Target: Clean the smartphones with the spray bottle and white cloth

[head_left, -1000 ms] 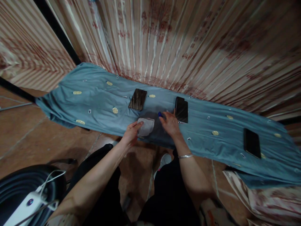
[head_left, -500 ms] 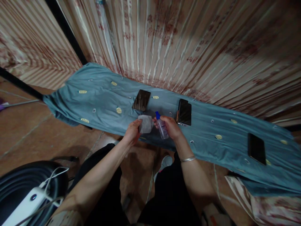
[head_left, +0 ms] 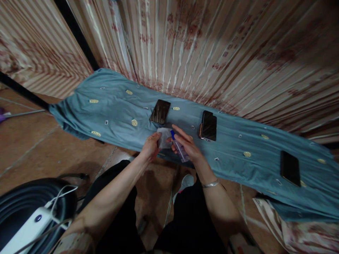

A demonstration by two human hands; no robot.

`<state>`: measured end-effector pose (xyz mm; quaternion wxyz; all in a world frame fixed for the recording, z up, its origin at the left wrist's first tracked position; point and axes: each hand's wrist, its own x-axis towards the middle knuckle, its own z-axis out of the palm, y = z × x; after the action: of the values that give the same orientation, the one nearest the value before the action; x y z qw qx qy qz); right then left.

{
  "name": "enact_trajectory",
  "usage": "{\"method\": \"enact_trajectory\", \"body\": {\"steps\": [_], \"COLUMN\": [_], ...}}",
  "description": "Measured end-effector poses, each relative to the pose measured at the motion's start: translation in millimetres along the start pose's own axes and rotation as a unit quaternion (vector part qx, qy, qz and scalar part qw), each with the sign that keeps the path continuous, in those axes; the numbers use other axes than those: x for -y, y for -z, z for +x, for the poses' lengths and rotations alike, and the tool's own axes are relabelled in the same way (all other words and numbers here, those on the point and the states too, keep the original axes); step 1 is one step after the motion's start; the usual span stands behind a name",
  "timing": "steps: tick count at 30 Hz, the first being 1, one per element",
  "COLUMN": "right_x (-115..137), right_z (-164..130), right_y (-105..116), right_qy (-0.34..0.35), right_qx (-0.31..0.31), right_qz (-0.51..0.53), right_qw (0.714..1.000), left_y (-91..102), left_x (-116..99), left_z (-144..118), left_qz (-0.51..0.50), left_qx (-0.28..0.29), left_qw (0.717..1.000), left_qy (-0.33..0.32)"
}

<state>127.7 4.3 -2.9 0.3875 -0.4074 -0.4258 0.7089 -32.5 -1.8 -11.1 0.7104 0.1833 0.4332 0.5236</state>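
Note:
My left hand (head_left: 151, 145) is closed on a pale square cloth (head_left: 164, 138), thumb on top. A small clear spray bottle (head_left: 181, 152) with a blue nozzle is in my right hand (head_left: 187, 143). The bottle tilts, its blue top against or just over the cloth's right edge; I cannot tell whether they touch. My right index finger stretches out past the blue top. Just beyond the cloth lies a dark phone or small tablet (head_left: 160, 112). Two overlapping dark phones (head_left: 208, 126) lie to the right of my right hand.
A teal cloth (head_left: 116, 116) with yellow prints covers the long narrow surface. Another dark phone (head_left: 290, 168) lies far right. Striped curtains (head_left: 185, 53) hang behind. On the floor at lower left are a coiled black hose (head_left: 23, 197) and a white power bank-like device (head_left: 31, 231).
My right hand has brought the spray bottle left to the cloth, tilting it more. Its index finger has straightened. My left hand has stayed nearly in place.

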Motion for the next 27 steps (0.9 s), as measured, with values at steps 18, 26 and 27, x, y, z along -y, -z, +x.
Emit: {"method": "enact_trajectory", "body": {"steps": [18,26,27], "right_x": [-15.6,-15.8,-16.0], "right_z": [-2.0,2.4,3.9], "right_y": [-7.9,13.3,19.3], "right_qy": [0.128,0.191,0.187], "right_qx": [-0.023,-0.105,-0.126], "right_qz": [-0.423,-0.367,-0.391], "right_qw": [0.897,0.905,0.892], "left_y": [-0.2,-0.7,-0.9], "left_x": [15.1,9.2,7.7], "left_z": [2.9,3.2,3.4], "left_qz": [-0.027,-0.026,-0.026], "left_qx": [0.015,-0.003,-0.015], "left_qw": [1.000,1.000,0.999], "left_qy": [-0.002,-0.014,-0.013]}}
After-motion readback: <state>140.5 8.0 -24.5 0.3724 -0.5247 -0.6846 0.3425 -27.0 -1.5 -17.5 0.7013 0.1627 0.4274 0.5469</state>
